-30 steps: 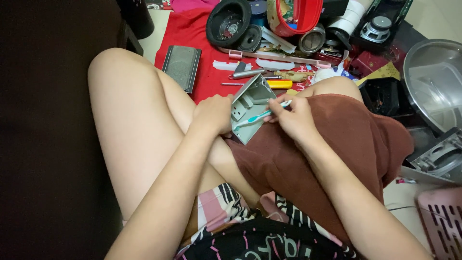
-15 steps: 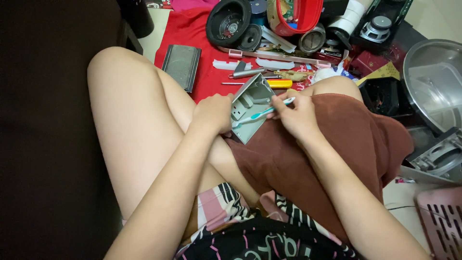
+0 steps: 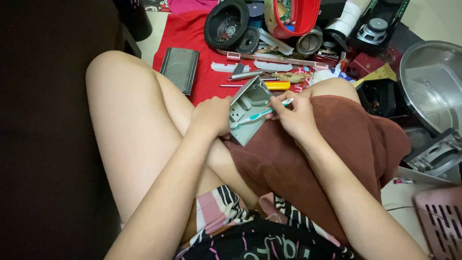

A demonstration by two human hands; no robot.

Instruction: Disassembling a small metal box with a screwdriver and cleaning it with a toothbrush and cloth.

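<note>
So the person is sitting cross-legged on the floor with a brown towel [image 3: 308, 159] draped over the right thigh, and the work in hand is scrubbing out a small grey plastic housing [image 3: 249, 110]. It looks like the middle of the cleaning step, not the start or the finish. The left hand [image 3: 210, 115] is clamped around the housing's left edge, holding it tilted up between the knees with the open side facing the camera. The right hand [image 3: 293, 114] pinches a teal and white toothbrush [image 3: 260, 114] by the handle, and the bristle end sits down inside the housing near its lower left corner. Whether there's any grime left in there is too small to tell. Going by this, the next move probably calls for keeping the housing steady and working the bristles into the inner ribs and corners with short strokes. Just past the knees, on a red cloth [image 3: 185, 33], sit a yellow-handled screwdriver [image 3: 269, 86], a dark speaker cone [image 3: 226, 23] and a flat grey metal plate [image 3: 179, 70].
</note>
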